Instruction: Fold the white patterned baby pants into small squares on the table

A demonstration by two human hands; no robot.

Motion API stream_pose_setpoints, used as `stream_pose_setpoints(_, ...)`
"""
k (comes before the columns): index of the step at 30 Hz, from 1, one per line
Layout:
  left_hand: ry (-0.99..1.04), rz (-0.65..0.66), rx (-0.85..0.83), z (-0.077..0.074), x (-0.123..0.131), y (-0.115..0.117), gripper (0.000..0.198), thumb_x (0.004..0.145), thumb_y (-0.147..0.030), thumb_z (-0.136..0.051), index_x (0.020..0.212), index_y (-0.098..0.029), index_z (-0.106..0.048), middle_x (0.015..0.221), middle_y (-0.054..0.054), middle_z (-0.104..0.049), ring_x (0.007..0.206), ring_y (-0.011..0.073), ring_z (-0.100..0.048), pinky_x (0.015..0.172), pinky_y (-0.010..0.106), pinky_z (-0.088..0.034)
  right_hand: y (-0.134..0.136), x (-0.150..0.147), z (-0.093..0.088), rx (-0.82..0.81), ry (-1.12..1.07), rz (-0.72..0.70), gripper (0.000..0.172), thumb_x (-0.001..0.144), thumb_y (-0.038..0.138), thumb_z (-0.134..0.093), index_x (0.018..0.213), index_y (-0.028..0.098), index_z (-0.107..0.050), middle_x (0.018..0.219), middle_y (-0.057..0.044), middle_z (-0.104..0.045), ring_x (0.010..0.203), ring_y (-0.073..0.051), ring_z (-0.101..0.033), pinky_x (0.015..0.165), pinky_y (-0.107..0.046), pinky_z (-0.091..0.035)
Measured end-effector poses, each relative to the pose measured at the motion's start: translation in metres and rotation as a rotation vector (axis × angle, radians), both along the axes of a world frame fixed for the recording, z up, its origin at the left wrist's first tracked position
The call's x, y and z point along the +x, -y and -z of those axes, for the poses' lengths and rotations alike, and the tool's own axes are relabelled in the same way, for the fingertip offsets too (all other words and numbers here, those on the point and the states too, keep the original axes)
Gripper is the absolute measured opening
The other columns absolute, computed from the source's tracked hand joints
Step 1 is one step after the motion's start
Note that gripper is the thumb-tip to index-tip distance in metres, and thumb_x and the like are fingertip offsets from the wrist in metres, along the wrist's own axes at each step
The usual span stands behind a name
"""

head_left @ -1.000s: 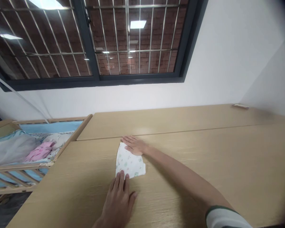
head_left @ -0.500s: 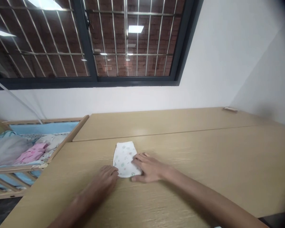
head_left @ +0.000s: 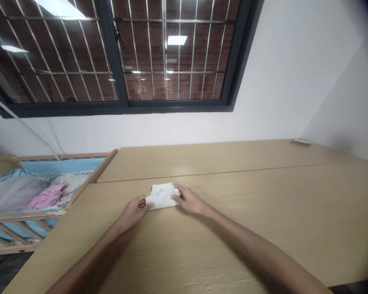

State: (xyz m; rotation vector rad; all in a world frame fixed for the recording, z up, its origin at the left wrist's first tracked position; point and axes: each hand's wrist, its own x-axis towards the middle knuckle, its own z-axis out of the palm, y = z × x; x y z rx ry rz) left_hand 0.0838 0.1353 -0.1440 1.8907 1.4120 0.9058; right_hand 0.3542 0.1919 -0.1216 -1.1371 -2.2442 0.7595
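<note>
A pale wooden table (head_left: 263, 212) fills the lower frame, below a white wall and a barred window (head_left: 116, 53) at upper left. A wooden crib (head_left: 49, 192) with bedding stands at the left edge. At mid-frame lies a small folded white printed cloth (head_left: 162, 196). The left hand (head_left: 135, 212) pinches its left end and the right hand (head_left: 190, 202) its right end, both arms stretched forward.

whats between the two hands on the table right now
In the head view, a small folded white printed cloth lies between the left hand and the right hand, each pinching one end of it on the wooden table.
</note>
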Motion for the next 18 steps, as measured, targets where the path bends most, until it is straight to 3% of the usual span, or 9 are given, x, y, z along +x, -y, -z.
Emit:
stream_pose_setpoints(4, -0.026, -0.151, 0.054, 0.006, 0.005, -0.030, 0.043, 0.093, -0.061, -0.043, 0.089, -0.019, -0.056, 0.075, 0.002, -0.066, 0.069, 0.0195, -0.063, 0.061, 0.027, -0.045, -0.022, -0.009, 0.011, -0.032, -0.021, 0.108, 0.023, 0.095, 0.041, -0.055, 0.097, 0.018, -0.058, 0.082, -0.004, -0.066, 0.071, -0.018, -0.058, 0.060, -0.026, -0.040)
stream_pose_setpoints(8, -0.140, -0.269, 0.070, 0.009, 0.011, -0.054, 0.030, 0.094, -0.047, -0.047, 0.089, -0.019, -0.057, 0.074, 0.003, -0.066, 0.068, 0.0195, -0.062, 0.062, 0.028, -0.043, -0.038, -0.018, 0.016, -0.023, -0.055, 0.209, 0.022, 0.093, 0.037, -0.058, 0.104, 0.017, -0.057, 0.090, -0.006, -0.068, 0.076, -0.018, -0.059, 0.063, -0.026, -0.041)
stream_pose_setpoints(14, -0.305, -0.383, 0.073, 0.017, 0.014, -0.065, 0.018, 0.091, -0.034, -0.056, 0.097, -0.019, -0.061, 0.096, 0.011, -0.072, 0.093, 0.0261, -0.067, 0.081, 0.034, -0.048, -0.038, -0.022, 0.017, 0.024, 0.120, 0.275, 0.034, 0.095, 0.033, -0.055, 0.123, 0.014, -0.049, 0.099, -0.012, -0.068, 0.087, -0.024, -0.063, 0.077, -0.033, -0.046)
stream_pose_setpoints(16, -0.336, -0.413, 0.117, 0.016, 0.018, -0.061, 0.032, 0.092, -0.035, -0.055, 0.116, -0.014, -0.058, 0.116, 0.017, -0.068, 0.113, 0.0304, -0.062, 0.096, 0.041, -0.045, -0.033, -0.023, 0.015, 0.142, 0.166, 0.302, 0.039, 0.096, 0.032, -0.053, 0.128, 0.011, -0.048, 0.115, -0.019, -0.065, 0.103, -0.028, -0.062, 0.089, -0.038, -0.047)
stream_pose_setpoints(18, -0.354, -0.390, 0.211, 0.015, 0.027, -0.055, 0.054, 0.095, -0.040, -0.051, 0.139, -0.009, -0.043, 0.143, 0.022, -0.052, 0.135, 0.0320, -0.046, 0.110, 0.045, -0.036, -0.026, -0.027, 0.013, 0.316, 0.200, 0.264, 0.046, 0.098, 0.032, -0.048, 0.136, 0.008, -0.045, 0.133, -0.024, -0.055, 0.121, -0.032, -0.054, 0.102, -0.044, -0.042)
